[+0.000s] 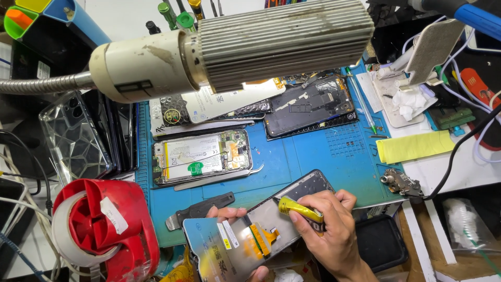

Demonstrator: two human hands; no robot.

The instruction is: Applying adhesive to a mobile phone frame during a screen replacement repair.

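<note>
The fingers (302, 216) of the right hand (334, 230) are pinched together on a small yellow glue tube (298, 208), its nozzle end pointing left and a little up, resting at or just above the back of a phone display panel (245, 235); whether the tip touches the panel I cannot tell; the left hand (229, 213) comes from beneath, fingertips curled over the panel's far edge and a thumb tip showing at its near edge, so it is clamped on the panel and holds it off the surface; the panel lies directly under and left of the tube, its long axis running from lower left to upper right, and the right hand is the nearer to the orange flex ribbon (261, 237) at the panel's middle; the panel's back is smooth, grey and reflective, with a small white and yellow label beside the ribbon; beyond the hands lies a blue repair mat (313, 151), matte and gridded, carrying an opened phone with exposed battery (201, 156), metal tweezers (219, 178), a dark pry tool (201, 209) and another stripped phone frame (310, 107); a ribbed lamp head (235, 47) hangs overhead, and a red tape dispenser (102, 224) sits at the left.
</note>
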